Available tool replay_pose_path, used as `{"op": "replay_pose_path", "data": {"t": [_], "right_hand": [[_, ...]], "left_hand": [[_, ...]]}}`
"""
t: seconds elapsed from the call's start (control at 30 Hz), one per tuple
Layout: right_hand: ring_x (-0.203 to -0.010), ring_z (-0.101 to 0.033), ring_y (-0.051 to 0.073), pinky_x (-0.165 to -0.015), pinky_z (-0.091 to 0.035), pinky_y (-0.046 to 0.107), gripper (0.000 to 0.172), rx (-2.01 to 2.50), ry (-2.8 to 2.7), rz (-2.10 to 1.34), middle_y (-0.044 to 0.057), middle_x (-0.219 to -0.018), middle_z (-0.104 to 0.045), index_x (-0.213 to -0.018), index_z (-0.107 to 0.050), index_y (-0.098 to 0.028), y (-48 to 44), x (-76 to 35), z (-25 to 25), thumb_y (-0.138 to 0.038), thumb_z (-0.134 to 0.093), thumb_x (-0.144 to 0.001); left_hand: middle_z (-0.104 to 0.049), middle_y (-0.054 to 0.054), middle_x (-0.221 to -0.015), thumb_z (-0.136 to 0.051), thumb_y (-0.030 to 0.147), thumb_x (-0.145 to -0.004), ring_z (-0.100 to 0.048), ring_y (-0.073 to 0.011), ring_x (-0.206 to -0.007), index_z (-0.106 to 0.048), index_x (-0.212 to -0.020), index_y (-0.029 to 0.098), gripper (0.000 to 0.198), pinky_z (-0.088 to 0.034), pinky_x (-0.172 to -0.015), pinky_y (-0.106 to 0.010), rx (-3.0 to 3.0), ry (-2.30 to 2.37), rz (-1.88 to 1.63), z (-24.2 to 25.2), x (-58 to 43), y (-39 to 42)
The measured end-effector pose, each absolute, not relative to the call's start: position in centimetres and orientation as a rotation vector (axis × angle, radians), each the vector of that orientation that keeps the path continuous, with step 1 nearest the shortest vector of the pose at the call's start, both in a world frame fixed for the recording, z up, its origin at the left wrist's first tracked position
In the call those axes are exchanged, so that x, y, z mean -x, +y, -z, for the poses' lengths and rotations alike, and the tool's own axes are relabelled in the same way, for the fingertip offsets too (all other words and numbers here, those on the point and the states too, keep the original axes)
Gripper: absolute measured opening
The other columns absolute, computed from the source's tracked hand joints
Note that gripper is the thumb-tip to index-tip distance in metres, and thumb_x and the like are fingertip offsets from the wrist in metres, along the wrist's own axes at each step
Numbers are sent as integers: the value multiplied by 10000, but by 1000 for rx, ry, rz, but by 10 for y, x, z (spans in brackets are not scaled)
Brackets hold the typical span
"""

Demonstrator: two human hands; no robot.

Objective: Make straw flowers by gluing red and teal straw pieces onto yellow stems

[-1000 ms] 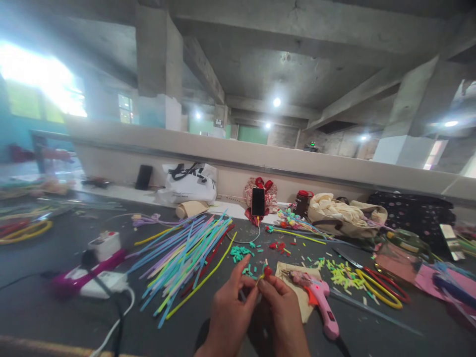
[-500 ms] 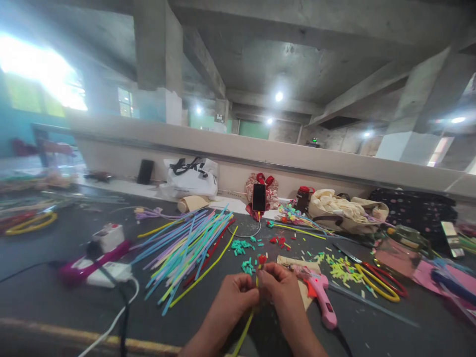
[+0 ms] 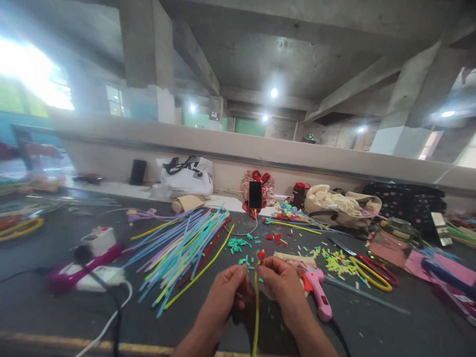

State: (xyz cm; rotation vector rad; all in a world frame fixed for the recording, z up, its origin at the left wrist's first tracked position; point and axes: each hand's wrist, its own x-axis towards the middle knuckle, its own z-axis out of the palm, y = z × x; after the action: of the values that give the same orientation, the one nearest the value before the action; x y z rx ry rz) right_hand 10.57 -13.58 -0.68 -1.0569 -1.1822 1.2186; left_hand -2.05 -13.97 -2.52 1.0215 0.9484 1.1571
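My left hand and my right hand meet low in the middle, fingers pinched together. Between them a yellow-green stick stands upright, with a small red piece at its top. My right fingertips pinch the stick just under the red piece. My left fingertips close beside it, and I cannot make out what they hold. A pink glue gun lies just right of my right hand on a tan card.
A fan of coloured sticks lies to the left. Beyond it are a power strip and a cable. Cut teal, red and yellow bits dot the dark table. Scissors, bags and a standing phone sit behind.
The yellow-green stick now stands straight up between my hands. My left thumb and fingers have drawn slightly away from the right hand. The view has shifted a little.
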Motion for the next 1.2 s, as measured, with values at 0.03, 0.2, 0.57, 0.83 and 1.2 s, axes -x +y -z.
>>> {"op": "replay_pose_path", "data": {"t": [0.03, 0.2, 0.57, 0.83, 1.2], "right_hand": [[-356, -261, 32, -360, -177, 174, 160, 1050, -1182, -1219, -88, -397, -395, -541, -551, -145, -136, -105, 6, -276, -639, -568], [-380, -271, 32, -376, -191, 173, 177, 1017, -1153, -1160, -79, -433, -420, -571, -548, -144, -138, -114, 1, -291, -645, -588], [-384, -236, 32, -384, -162, 181, 220, 1006, -1138, -1118, -88, -408, -373, -576, -502, -148, -139, -134, 5, -308, -627, -658], [-377, -242, 27, -387, -142, 184, 212, 1041, -1171, -1171, -91, -414, -369, -599, -519, -143, -141, -130, 11, -316, -630, -653], [-371, -255, 34, -388, -156, 187, 271, 1064, -1198, -1186, -90, -408, -358, -554, -475, -156, -141, -127, 14, -357, -633, -641]], "left_hand": [[-521, 31, -430, -554, 463, -667, -447, -75, -384, -506, -545, 159, 331, -318, -367, -164, -1021, 953, -1157, 25, 20, -140], [-568, 3, -487, -563, 423, -679, -483, -84, -416, -538, -578, 142, 299, -333, -373, -169, -1046, 925, -1155, 24, 19, -143], [-642, -47, -587, -639, 342, -617, -524, -105, -498, -614, -614, 123, 220, -372, -443, -194, -1101, 982, -1166, 18, 17, -151], [-342, 82, -316, -565, 483, -647, -259, -40, -319, -386, -396, 174, 436, -190, -368, -186, -1073, 1057, -1279, 18, 19, -151], [-597, -57, -433, -407, 661, -643, -498, -124, -389, -589, -513, 132, 574, -317, -397, -215, -847, 924, -1129, 12, 21, -150]]}}
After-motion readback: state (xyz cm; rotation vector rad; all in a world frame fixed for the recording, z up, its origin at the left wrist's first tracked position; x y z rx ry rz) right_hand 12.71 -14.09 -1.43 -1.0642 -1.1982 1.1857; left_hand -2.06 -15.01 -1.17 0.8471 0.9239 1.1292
